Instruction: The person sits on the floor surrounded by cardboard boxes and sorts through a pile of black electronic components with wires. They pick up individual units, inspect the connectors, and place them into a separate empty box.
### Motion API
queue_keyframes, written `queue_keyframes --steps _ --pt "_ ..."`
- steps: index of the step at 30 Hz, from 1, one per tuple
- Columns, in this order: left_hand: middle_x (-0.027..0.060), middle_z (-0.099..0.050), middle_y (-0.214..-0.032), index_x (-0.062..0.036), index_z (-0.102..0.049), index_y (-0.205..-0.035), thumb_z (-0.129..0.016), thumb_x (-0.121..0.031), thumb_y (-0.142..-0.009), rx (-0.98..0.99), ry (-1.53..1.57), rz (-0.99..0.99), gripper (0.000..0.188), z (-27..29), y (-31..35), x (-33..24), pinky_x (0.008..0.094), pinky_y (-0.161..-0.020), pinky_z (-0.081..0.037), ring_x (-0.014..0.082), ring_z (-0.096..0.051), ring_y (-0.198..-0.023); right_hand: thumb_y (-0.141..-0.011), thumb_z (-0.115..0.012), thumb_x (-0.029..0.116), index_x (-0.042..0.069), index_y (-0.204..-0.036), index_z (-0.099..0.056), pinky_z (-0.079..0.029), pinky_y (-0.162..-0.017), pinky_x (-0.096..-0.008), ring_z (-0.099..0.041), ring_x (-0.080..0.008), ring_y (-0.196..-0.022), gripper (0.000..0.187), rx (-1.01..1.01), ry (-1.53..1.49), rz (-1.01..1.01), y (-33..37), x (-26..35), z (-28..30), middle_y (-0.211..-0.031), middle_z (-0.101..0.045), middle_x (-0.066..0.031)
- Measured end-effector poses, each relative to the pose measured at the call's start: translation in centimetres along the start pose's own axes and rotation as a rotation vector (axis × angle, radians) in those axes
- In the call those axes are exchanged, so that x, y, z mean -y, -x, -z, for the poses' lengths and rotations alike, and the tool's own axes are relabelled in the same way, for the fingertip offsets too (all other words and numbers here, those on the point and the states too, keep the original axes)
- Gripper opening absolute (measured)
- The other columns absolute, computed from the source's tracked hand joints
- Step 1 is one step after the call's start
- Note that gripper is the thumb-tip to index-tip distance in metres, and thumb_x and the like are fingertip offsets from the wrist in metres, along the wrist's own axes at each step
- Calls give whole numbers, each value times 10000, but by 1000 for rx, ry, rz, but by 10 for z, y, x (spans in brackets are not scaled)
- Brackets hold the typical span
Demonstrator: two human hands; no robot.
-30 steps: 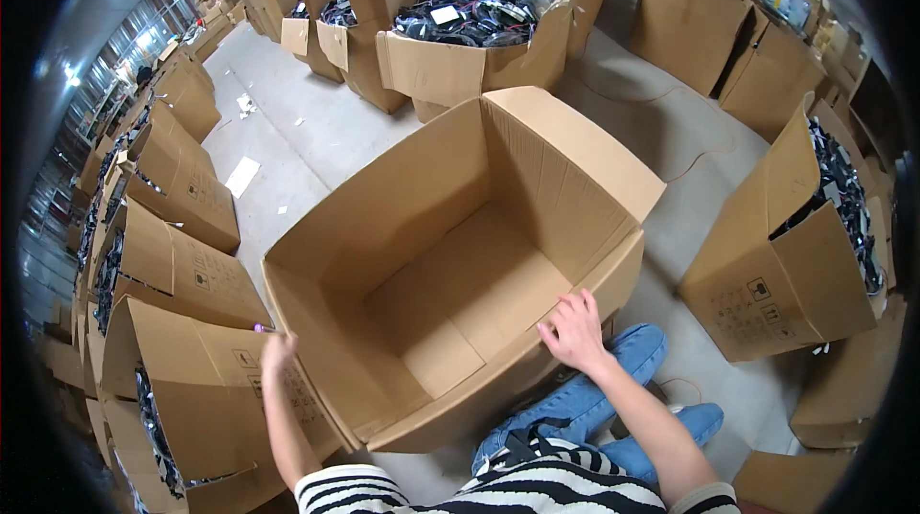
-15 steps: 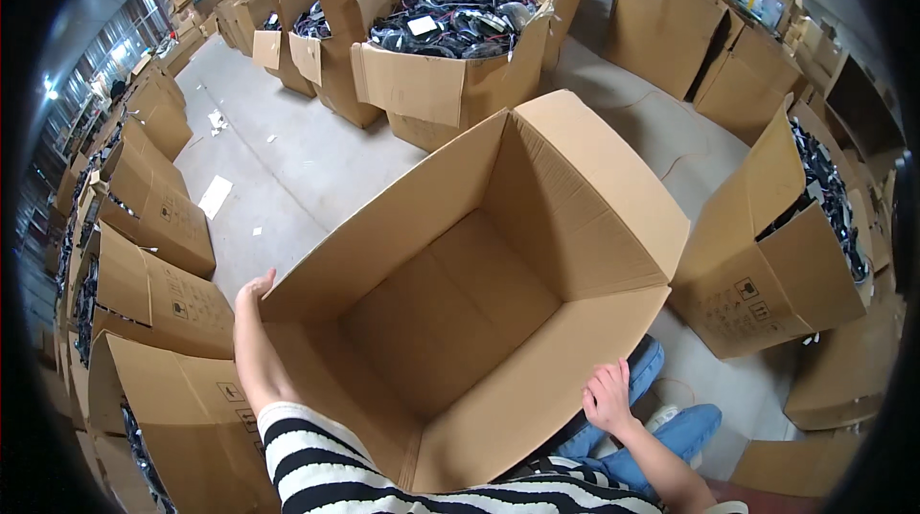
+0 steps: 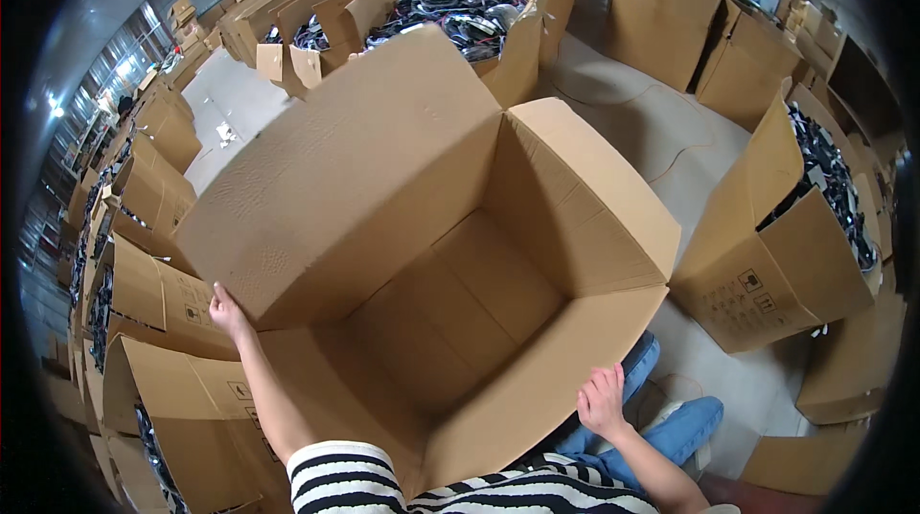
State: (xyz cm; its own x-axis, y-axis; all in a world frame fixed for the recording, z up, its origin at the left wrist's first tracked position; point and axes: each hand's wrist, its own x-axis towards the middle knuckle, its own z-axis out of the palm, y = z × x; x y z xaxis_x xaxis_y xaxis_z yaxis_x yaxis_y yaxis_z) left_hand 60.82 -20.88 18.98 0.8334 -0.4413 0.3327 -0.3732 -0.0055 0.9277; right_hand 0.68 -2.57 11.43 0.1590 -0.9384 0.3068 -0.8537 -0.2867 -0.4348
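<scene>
A large cardboard box stands tilted in front of me, its inside bare. Its far-left flap is folded up and outward, while the far-right flap leans out. At the lower left corner of the raised flap, my left hand holds the flap's edge, thumb showing and the other fingers partly hidden. My right hand has curled fingers closed at the box's near right rim, beside my knee.
Boxes filled with dark cabled parts stand at the back. Another full box is on the right, and a row of boxes lines the left. A thin cord lies on the grey floor.
The far-left flap has swung up and outward into view, hiding part of the floor and back boxes. My left hand moved slightly left and down with it; the right hand stayed nearly still.
</scene>
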Motion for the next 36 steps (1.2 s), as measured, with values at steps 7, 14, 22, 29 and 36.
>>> queue_keyframes --steps 7,14,22,29,36 --pt "96 -473 -1112 33 -448 -1102 -479 -353 -820 -12 318 14 479 -12 36 -31 325 -812 -397 206 -476 -946 -669 -499 189 66 -688 -520 -210 -896 -484 -410 -263 -966 126 -103 -38 67 -31 2 -20 -854 -478 -98" --pt "132 -520 -1062 23 -469 -1095 -449 -411 -813 -117 14 44 517 69 -84 41 343 -801 -405 245 -501 -935 -704 -524 219 40 -702 -536 -245 -920 -463 -437 -257 -956 179 -165 -179 221 -127 68 -57 -813 -508 -102" --pt "90 -566 -868 -23 -554 -897 -464 -213 -828 968 -184 -232 222 -29 210 -76 288 -718 -432 176 -538 -799 -728 -487 278 43 -680 -563 -223 -925 -457 -440 -245 -957 252 -77 -37 190 -129 46 -60 -838 -530 -99" --pt "98 -459 -1105 -75 -480 -1063 -618 -349 -668 1273 -521 -724 500 -10 354 -110 343 -760 -426 274 -485 -929 -706 -506 232 42 -655 -547 -248 -892 -471 -457 -240 -903 201 -98 -59 245 -150 51 -63 -784 -516 -95" --pt "116 -571 -825 -25 -569 -826 -581 -109 -710 1060 -283 -363 144 -22 260 -92 324 -692 -437 251 -545 -782 -703 -523 228 38 -658 -547 -244 -911 -450 -454 -239 -910 196 -14 -58 209 -126 50 -50 -797 -524 -98"
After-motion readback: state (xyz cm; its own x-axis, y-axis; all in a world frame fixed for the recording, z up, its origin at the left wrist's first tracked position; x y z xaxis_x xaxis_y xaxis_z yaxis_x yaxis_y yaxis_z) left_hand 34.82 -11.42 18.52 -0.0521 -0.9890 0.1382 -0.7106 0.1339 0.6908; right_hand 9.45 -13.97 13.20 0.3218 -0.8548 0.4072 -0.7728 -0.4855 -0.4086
